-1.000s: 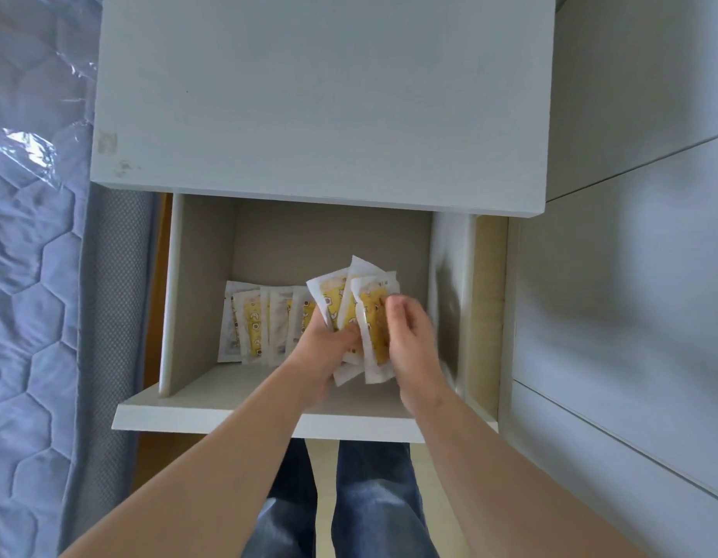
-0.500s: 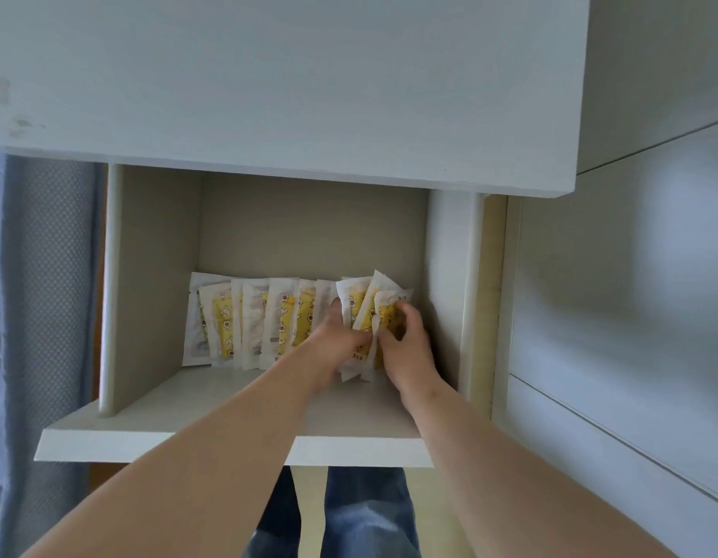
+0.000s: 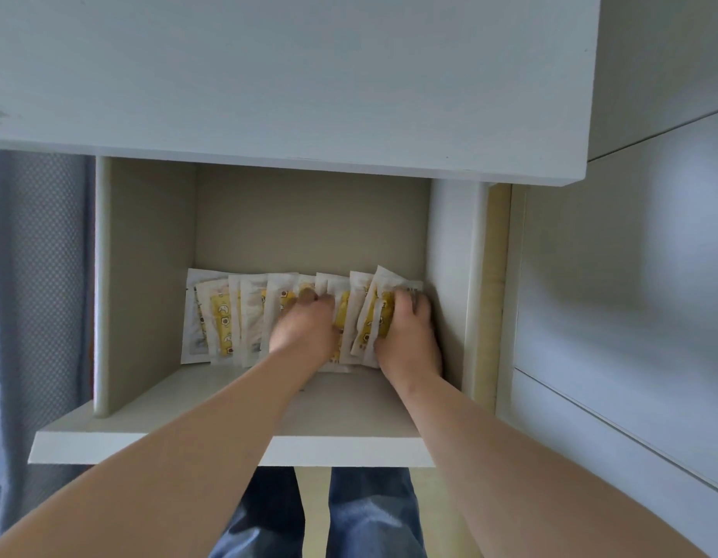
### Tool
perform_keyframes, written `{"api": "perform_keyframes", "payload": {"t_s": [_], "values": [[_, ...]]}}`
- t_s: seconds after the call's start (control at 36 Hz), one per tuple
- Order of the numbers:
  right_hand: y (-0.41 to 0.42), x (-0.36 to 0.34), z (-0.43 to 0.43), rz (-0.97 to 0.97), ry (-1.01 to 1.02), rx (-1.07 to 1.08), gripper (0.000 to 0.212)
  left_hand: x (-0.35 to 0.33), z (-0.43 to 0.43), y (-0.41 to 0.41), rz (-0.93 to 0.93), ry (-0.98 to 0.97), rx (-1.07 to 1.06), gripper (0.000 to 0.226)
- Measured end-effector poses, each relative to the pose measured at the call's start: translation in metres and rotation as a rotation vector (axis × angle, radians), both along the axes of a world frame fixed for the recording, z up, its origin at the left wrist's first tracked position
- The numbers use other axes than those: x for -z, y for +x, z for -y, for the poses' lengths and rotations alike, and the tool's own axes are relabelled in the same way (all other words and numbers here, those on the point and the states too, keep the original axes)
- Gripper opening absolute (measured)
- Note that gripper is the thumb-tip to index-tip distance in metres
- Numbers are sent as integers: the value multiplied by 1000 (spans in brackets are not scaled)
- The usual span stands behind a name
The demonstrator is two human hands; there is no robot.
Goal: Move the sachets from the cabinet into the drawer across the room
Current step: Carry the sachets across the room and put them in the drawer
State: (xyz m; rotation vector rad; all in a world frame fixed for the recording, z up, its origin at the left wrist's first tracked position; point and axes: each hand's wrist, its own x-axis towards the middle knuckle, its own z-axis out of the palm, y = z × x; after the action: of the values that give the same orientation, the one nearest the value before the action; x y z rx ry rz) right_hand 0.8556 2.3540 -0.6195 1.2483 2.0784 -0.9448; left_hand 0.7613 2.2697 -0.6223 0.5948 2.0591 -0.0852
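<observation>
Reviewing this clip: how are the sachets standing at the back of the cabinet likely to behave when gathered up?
The sachets look thin and flat, so probably light and bendy. They lean overlapped in a row, so some may topple or fan apart. Both the left hand and right hand press them together.

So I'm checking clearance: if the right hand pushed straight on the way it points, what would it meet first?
The right hand already rests on the sachets; beyond them, probably the cabinet's back panel, though depth is unclear.

cabinet: matt white laminate | sachets: glossy plastic | jeans: denim
</observation>
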Motion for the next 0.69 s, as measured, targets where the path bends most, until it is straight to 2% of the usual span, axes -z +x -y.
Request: {"api": "perform_keyframes", "payload": {"t_s": [0.06, 0.11, 0.19, 0.28, 0.36, 0.69], "values": [[-2, -2, -2, -2, 22, -120, 66, 1, 2, -4, -149, 40, 164, 42], [-7, 1, -6, 29, 16, -233, 78, 4, 3, -10, -208, 105, 245, 66], [-14, 10, -14, 95, 7, -332, 93, 16, 1, -20, -134, 103, 362, 93], [-16, 18, -17, 119, 24, -404, 100, 24, -1, -27, -70, 95, 379, 102], [-14, 21, -16, 109, 64, -460, 99, 28, -1, -30, -68, 122, 392, 100], [-13, 20, -11, 25, 81, -582, 78, 23, 13, -54, -34, 104, 297, 55]]}}
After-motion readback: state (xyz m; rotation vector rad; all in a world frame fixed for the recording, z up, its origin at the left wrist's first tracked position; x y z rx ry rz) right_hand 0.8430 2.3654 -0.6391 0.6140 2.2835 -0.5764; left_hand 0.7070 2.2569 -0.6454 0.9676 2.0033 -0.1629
